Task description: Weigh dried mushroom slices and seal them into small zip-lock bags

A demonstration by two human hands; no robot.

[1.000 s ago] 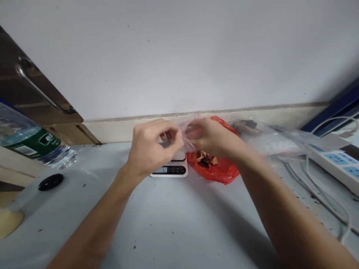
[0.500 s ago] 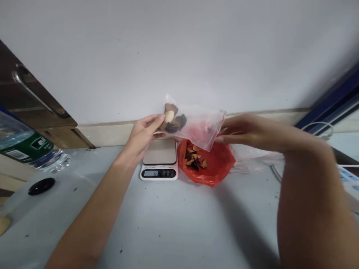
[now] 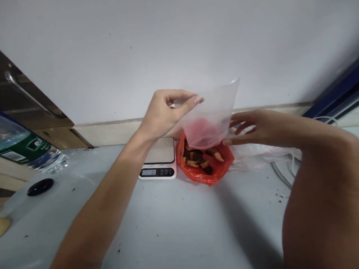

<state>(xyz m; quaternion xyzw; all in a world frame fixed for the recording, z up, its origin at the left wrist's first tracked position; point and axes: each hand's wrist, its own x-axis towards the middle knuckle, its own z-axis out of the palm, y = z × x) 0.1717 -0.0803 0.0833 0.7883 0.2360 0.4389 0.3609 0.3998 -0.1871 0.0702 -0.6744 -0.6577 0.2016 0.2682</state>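
My left hand [image 3: 171, 112] pinches one side of a clear plastic zip bag [image 3: 215, 101], and my right hand [image 3: 244, 127] grips its other side lower down. The bag hangs with its lower edge over a red plastic bag [image 3: 207, 177] that stands open on the table. Brown, dried mushroom-like pieces [image 3: 196, 158] lie inside the red bag. No pieces show in the clear bag. Just left of the red bag is a white digital scale [image 3: 159, 153], its plate partly behind my left wrist; the display seems to read 0.0.
A large water bottle with a green label [image 3: 30, 145] stands at the left, near a black oval object [image 3: 40, 186]. Flat clear bags [image 3: 252, 155] and a cable [image 3: 282, 175] lie right of the red bag. A wall [image 3: 126, 67] rises behind.
The mushroom pieces have left the clear bag, and more now lie in the red bag. My left hand has moved up and right, lifting the bag's end. The display reading has changed.
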